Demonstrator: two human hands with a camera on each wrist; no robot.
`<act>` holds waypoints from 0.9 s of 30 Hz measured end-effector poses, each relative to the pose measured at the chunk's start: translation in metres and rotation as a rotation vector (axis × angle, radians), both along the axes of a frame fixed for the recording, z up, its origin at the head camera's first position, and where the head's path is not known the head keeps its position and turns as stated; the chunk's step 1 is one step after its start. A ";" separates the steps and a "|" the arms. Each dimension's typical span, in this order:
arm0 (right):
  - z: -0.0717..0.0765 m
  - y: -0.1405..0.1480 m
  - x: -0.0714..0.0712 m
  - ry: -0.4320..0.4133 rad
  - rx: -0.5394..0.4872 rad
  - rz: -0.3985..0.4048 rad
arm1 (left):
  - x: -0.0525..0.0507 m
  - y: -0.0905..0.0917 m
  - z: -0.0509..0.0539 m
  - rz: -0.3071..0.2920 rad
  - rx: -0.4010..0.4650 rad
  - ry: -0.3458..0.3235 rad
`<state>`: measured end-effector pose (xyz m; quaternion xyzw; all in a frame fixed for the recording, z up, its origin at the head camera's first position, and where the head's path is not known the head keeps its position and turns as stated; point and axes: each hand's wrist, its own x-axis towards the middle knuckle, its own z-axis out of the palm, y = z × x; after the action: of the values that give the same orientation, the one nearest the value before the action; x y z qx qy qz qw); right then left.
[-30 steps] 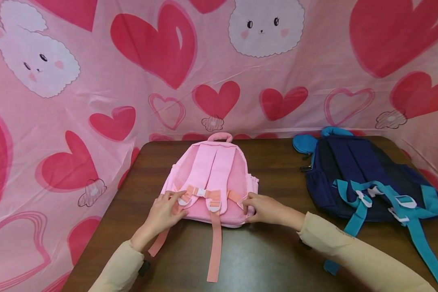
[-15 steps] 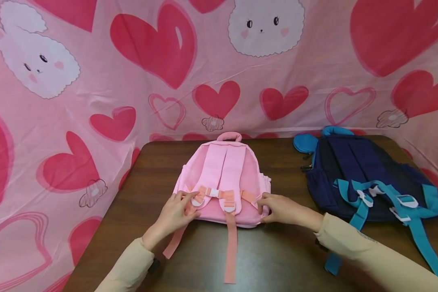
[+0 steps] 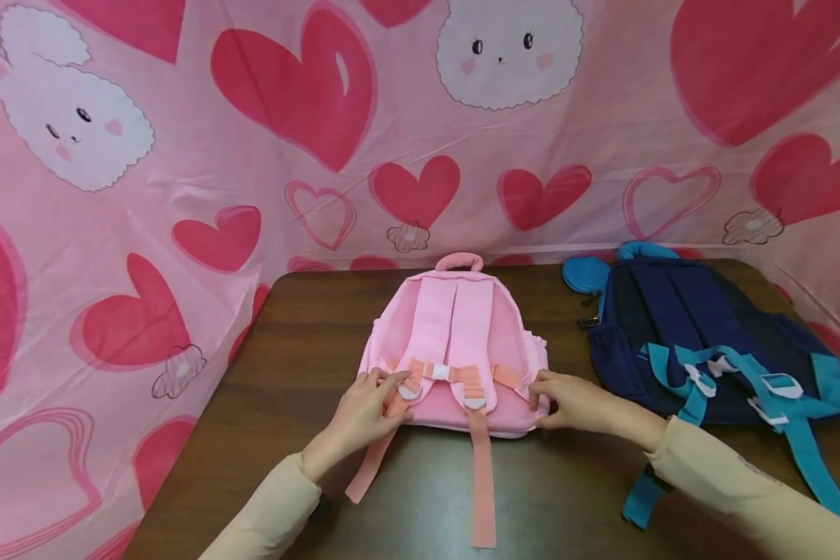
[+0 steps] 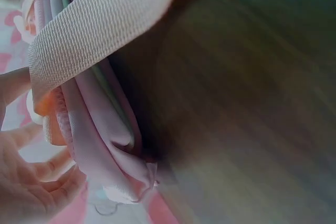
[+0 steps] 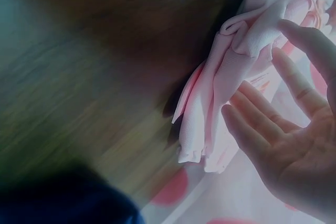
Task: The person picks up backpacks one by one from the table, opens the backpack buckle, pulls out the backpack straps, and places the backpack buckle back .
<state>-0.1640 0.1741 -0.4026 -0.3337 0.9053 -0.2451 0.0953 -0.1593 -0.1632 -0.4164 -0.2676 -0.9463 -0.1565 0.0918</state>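
A pink backpack (image 3: 462, 327) lies on the table with its padded shoulder straps facing up. Its handle points away from me, and two peach webbing ends hang toward me. A white buckle (image 3: 439, 372) joins the straps. My left hand (image 3: 367, 411) holds the bag's lower left corner, index finger by the strap adjuster. In the left wrist view a loose webbing strap (image 4: 100, 30) crosses in front of the bag. My right hand (image 3: 577, 400) grips the lower right corner; the right wrist view shows its fingertips against the side pocket (image 5: 236, 66). Fingertips on the bag's underside are hidden.
A navy backpack (image 3: 700, 311) with teal straps (image 3: 805, 467) lies at the right of the brown wooden table (image 3: 287, 342). A round blue pouch (image 3: 586, 275) hangs at its upper left. A pink heart-printed cloth (image 3: 406, 93) hangs behind the table.
Both hands have slid the pink backpack to the right along the table, closer to the navy one, keeping hold of its lower corners. The navy backpack stays where it was.
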 end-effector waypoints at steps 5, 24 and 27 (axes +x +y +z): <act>0.001 0.013 0.003 -0.017 0.001 -0.013 | 0.000 0.013 -0.001 -0.039 -0.009 0.033; 0.006 0.047 0.012 -0.009 0.031 -0.087 | 0.004 0.054 -0.004 -0.084 -0.039 0.132; 0.005 0.050 0.012 -0.016 0.028 -0.090 | 0.006 0.058 -0.005 -0.079 -0.046 0.132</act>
<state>-0.1518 0.2245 -0.3977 -0.2892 0.9219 -0.2391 0.0962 -0.1536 -0.1050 -0.4209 -0.3165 -0.9302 -0.1200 0.1417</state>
